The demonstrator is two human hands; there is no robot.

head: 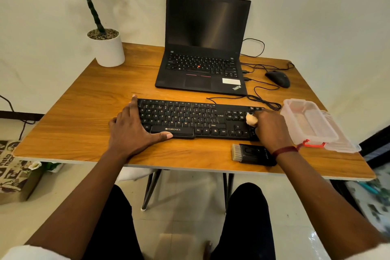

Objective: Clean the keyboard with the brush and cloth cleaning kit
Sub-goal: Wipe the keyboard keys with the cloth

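A black keyboard (190, 119) lies across the wooden desk (73, 116) in front of me. My left hand (133, 131) rests spread on its left end, thumb along the front edge by the space bar, holding nothing. My right hand (272, 129) sits over the keyboard's right end, fingers closed around a small pale cloth (251, 120) pressed onto the keys beside the arrow cluster. A black brush (252, 153) with pale bristles pointing left lies on the desk just in front of the keyboard, under my right wrist.
An open black laptop (202, 48) stands behind the keyboard. A black mouse (278, 78) and loose cables (263, 99) lie at the back right. A clear plastic box (310, 124) sits at the right edge. A potted plant (107, 48) stands at the back left corner.
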